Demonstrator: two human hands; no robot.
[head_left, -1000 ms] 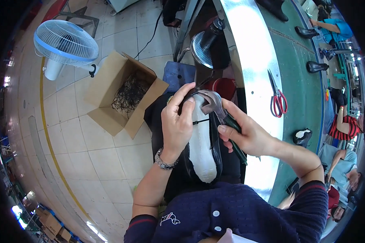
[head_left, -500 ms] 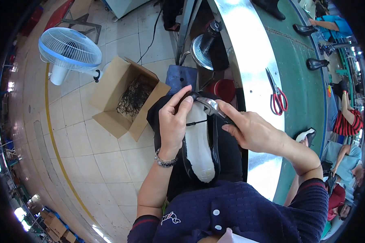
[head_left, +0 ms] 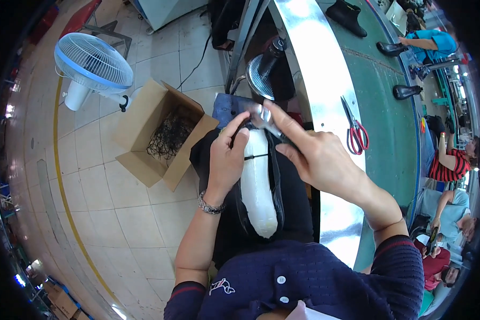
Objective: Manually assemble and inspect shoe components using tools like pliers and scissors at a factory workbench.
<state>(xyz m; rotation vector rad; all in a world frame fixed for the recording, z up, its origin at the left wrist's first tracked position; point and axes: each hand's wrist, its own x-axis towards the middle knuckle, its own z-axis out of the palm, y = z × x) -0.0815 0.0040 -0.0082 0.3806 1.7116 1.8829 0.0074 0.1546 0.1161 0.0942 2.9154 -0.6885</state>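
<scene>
Across my lap lies a black shoe (head_left: 258,197), bottom up, with a long white insole face and black upper edges around it. A thin black cord crosses the white face near its far part. My left hand (head_left: 226,160) grips the far end of the shoe, thumb and fingers closed on the black edge. In my right hand (head_left: 325,157) are metal pincers (head_left: 271,127) with a dark handle, held over that same far end. Their head is blurred, so whether the jaws bite the upper cannot be told. Fingers of both hands hide part of the far tip.
Left of my knees stands an open cardboard box (head_left: 189,157) with tangled black strands, and beyond it a blue-white fan (head_left: 93,61). On the right, red-handled scissors (head_left: 356,133) lie on the metal ledge (head_left: 325,69) beside a green conveyor (head_left: 376,106) carrying black footwear. Co-workers sit across it.
The pincers have lifted and swung away from me over the shoe's far end, now smeared by motion. My left hand keeps its hold. The conveyor footwear has shifted, and the whole view moved slightly.
</scene>
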